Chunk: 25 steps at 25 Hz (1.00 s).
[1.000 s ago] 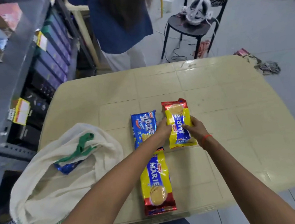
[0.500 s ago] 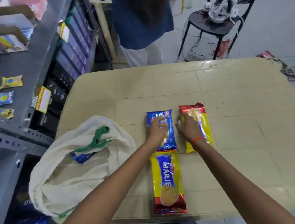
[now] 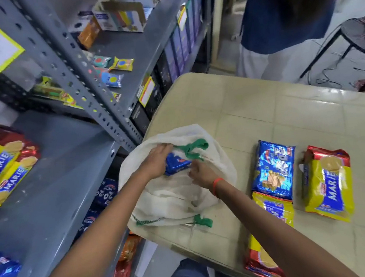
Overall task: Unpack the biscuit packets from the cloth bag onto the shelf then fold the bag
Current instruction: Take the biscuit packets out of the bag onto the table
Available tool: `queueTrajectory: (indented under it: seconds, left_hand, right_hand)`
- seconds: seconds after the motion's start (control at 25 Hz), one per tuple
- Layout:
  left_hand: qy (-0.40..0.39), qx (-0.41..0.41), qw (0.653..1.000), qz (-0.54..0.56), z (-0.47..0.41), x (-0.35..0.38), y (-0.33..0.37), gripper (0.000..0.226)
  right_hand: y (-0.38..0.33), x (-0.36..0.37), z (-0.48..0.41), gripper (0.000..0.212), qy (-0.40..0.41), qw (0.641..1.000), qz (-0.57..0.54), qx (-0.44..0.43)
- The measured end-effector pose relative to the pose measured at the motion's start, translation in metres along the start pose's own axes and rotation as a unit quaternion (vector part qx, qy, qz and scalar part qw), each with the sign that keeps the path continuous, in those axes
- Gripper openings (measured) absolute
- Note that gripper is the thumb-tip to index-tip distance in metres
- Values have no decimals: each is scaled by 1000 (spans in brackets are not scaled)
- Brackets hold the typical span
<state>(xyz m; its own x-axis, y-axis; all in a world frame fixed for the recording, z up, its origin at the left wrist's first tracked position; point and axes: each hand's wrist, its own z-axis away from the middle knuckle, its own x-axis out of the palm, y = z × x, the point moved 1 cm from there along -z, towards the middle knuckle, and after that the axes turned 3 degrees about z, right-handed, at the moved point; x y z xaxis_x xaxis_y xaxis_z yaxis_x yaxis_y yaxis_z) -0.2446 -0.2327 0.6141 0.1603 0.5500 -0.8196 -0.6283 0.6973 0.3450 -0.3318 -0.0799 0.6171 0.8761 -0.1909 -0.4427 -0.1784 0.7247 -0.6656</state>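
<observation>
Gripping blue packet (image 3: pixel 176 164) in cloth bag (image 3: pixel 179 198), MARIE packet (image 3: pixel 327 181) aside

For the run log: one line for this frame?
step: unpacking | both hands at cloth bag mouth | left hand on blue packet | right hand adjacent

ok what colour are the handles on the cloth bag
Green, on a cream-white cloth bag; the handles show clearly in the head view.
</observation>
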Motion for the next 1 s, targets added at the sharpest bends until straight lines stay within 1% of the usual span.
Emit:
queueTrajectory:
  seconds: [0.08, 0.12, 0.2, 0.24, 0.28, 0.32, 0.36, 0.4, 0.44, 0.48, 0.52, 0.6, 0.68, 0.76, 0.8, 0.88, 0.92, 0.96, 1.0]
  left_hand:
    - [3, 44, 999, -16, -17, -10, -13, 75]
    - [5, 55, 998, -11, -26, -14, -16, 76]
    - [0, 53, 998, 23, -37, -24, -18, 73]
    - [0, 43, 998, 47, -40, -26, -18, 70]
    - [9, 31, 997, 73, -42, -27, -18, 67]
    - [24, 16, 995, 99, -43, -27, -18, 62]
    - [43, -1, 991, 124, -43, -25, -19, 59]
    - [50, -18, 987, 150, -43, -23, -20, 57]
    - [43, -31, 984, 171, -43, -21, -21, 57]
    - [31, -37, 982, 182, -43, -19, -22, 58]
    - [25, -42, 981, 190, -42, -18, -21, 58]
    - [49, -51, 973, 220, -38, -21, -17, 54]
    - [86, -78, 959, 260, -28, -29, -11, 47]
    - [114, -112, 946, 284, -14, -40, -6, 35]
    - [116, -128, 941, 292, -7, -45, -5, 30]
    - [83, -148, 934, 314, 9, -54, -8, 31]
    - [51, -159, 925, 341, 18, -58, -10, 31]
    - [12, -175, 908, 380, 29, -61, -11, 31]
    - [-26, -194, 889, 414, 41, -63, -13, 34]
  right_hand:
    - [-12, 6, -5, 45, 33, 999, 8, -12]
    - [-16, 7, -9, 50, 51, 999, 4, -11]
    - [-18, 9, -17, 59, 88, 996, -20, 14]
    - [-18, 9, -19, 58, 106, 992, -51, 34]
    - [-17, 10, -20, 49, 127, 985, -94, 61]
    - [-18, 14, -19, 33, 143, 974, -152, 86]
    - [-21, 18, -17, 12, 140, 955, -231, 119]
    - [-27, 25, -14, 16, 116, 933, -305, 153]
    - [-32, 32, -14, 28, 93, 907, -373, 173]
    - [-35, 37, -17, 31, 82, 880, -430, 184]
    - [-35, 41, -21, 30, 85, 866, -455, 191]
    - [-37, 45, -25, 21, 92, 852, -474, 201]
    - [-44, 42, -16, 7, 103, 830, -511, 197]
    - [-46, 36, -7, 25, 75, 826, -526, 188]
    - [-49, 31, -1, 27, 48, 817, -546, 182]
    - [-53, 23, 11, 25, -3, 784, -597, 171]
    - [-55, 19, 17, 24, -26, 773, -609, 177]
    - [-56, 16, 24, 23, -48, 777, -601, 183]
    - [-57, 13, 32, 21, -72, 788, -582, 187]
